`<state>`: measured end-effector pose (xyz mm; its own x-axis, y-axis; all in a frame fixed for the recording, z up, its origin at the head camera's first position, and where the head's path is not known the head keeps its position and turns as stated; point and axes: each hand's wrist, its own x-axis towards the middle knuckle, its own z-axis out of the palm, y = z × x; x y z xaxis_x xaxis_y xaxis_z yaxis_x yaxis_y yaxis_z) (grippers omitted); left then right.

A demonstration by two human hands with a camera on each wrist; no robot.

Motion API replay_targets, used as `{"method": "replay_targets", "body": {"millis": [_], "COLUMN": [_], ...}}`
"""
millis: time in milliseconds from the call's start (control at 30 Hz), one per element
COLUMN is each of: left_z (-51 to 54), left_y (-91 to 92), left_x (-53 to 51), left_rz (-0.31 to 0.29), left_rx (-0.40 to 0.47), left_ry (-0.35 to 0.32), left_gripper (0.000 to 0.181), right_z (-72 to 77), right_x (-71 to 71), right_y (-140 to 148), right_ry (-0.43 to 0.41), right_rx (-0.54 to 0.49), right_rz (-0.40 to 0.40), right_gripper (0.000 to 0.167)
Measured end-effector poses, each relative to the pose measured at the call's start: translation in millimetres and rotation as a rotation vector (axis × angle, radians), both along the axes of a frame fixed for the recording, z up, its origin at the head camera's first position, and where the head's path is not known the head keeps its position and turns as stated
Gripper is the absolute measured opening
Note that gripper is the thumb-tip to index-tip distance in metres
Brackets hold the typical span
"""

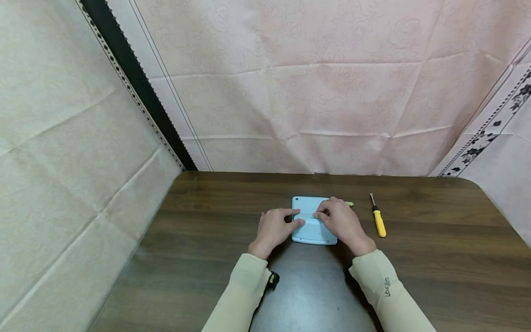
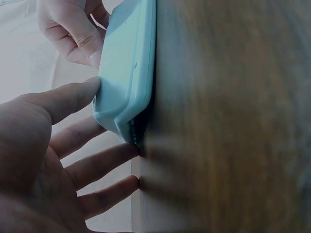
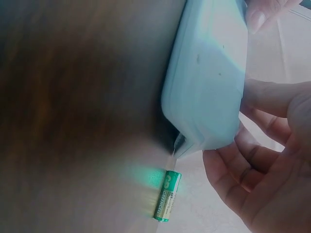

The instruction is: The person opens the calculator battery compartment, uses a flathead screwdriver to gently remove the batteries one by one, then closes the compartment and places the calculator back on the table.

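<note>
A light blue plastic device (image 1: 309,233), perhaps a calculator lying face down, rests on the table with screw holes in its back. My left hand (image 1: 275,227) holds its left side, thumb and index finger on the upper face; in the left wrist view, other fingertips reach the raised end and the table. Over the middle of the back, my right hand (image 1: 342,223) pinches a small pale piece (image 1: 313,216) between thumb and index finger; its kind is too small to tell. A green battery (image 3: 167,196) lies beyond the device, just past the right hand.
To the right lies a screwdriver (image 1: 379,221) with a yellow handle, its tip pointing away. The brown wooden table (image 1: 199,240) ends at a far edge, where pale patterned cloth (image 1: 332,106) hangs behind. Another cloth hangs at the left.
</note>
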<state>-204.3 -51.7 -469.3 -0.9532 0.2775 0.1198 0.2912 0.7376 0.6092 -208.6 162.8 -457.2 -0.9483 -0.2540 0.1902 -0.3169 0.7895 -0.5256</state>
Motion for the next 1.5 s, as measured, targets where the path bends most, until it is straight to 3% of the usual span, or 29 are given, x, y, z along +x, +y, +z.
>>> {"method": "replay_targets", "body": {"millis": [1067, 1333, 1500], "left_z": [0.1, -0.5, 0.0], "left_y": [1.1, 1.5, -0.4], "left_x": [0.2, -0.1, 0.4], "left_rz": [0.014, 0.021, 0.057], "left_rx": [0.002, 0.021, 0.122], "left_ry": [0.001, -0.030, -0.044], "left_gripper": [0.036, 0.040, 0.041], "right_z": [1.5, 10.3, 17.3], "right_x": [-1.3, 1.0, 2.4], "right_y": [-0.6, 7.0, 13.0], "right_ry": [-0.047, -0.138, -0.222], "right_rx": [-0.009, -0.043, -0.067], "right_rz": [-0.026, -0.047, -0.085], "right_gripper": [0.006, 0.012, 0.027]}}
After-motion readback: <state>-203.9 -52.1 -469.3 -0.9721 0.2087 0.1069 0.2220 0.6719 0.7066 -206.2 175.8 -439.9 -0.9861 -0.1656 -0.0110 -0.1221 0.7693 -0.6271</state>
